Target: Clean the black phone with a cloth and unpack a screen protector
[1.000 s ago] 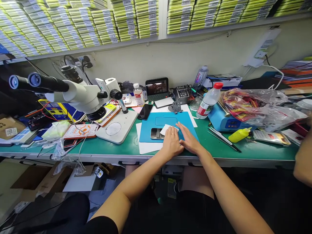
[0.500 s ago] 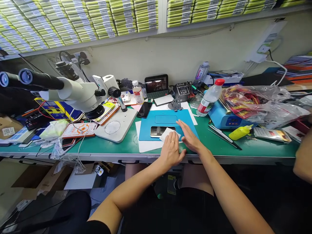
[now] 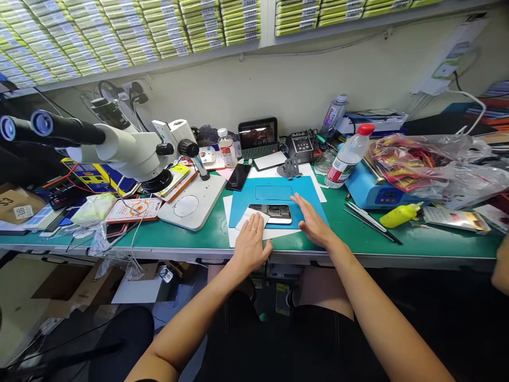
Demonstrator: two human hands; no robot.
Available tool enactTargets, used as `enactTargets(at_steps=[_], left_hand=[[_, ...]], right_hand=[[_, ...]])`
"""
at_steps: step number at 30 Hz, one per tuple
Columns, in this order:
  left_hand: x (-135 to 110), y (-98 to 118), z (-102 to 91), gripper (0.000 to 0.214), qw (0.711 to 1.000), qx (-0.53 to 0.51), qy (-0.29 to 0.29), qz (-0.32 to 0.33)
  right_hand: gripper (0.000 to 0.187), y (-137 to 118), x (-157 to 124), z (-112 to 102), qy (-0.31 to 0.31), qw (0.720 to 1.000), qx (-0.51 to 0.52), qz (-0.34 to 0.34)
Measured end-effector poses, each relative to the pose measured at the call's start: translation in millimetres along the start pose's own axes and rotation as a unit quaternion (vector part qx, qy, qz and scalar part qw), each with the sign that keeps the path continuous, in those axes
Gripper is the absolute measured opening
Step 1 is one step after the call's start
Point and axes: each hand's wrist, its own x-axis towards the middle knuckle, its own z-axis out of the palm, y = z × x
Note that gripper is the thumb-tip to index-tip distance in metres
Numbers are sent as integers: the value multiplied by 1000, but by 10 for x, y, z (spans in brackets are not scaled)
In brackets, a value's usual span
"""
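My left hand (image 3: 251, 248) lies flat, fingers stretched out and close together, pressing on a white wipe (image 3: 245, 216). The wipe covers the left end of a phone (image 3: 280, 214), whose dark, glossy face shows reflections. My right hand (image 3: 313, 223) is open beside the phone's right end, fingers extended and thumb side up; whether it touches the phone I cannot tell. Under the phone is a blue mat (image 3: 245, 192), resting on white paper sheets (image 3: 278, 233). A second, dark phone (image 3: 238, 177) lies beyond the mat's left corner.
A microscope (image 3: 131, 151) with a white base (image 3: 207, 207) stands left. To the right are a red-capped bottle (image 3: 345, 159), tweezers (image 3: 369, 220), a yellow squeeze bottle (image 3: 400, 215) and a blue device (image 3: 363, 188). A small screen (image 3: 258, 137) stands behind. Another person's arm (image 3: 501, 268) shows far right.
My left hand has slid left with the wipe, from the phone's right part to its left end, uncovering the right part. My right hand has hardly moved. The camera view has shifted slightly.
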Motion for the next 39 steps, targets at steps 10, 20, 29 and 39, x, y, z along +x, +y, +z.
enactTargets(at_steps=[10, 20, 29, 39], left_hand=[[279, -213, -59, 67, 999, -10, -27, -37], [482, -156, -19, 73, 999, -16, -15, -34], [777, 414, 96, 70, 998, -45, -20, 48], [707, 497, 78, 68, 994, -64, -11, 87]], right_hand=[[103, 2, 12, 3, -8, 1000, -30, -2], [102, -32, 47, 66, -2, 993, -113, 24], [93, 109, 45, 107, 8, 995, -103, 3], [92, 77, 36, 86, -4, 996, -88, 4]])
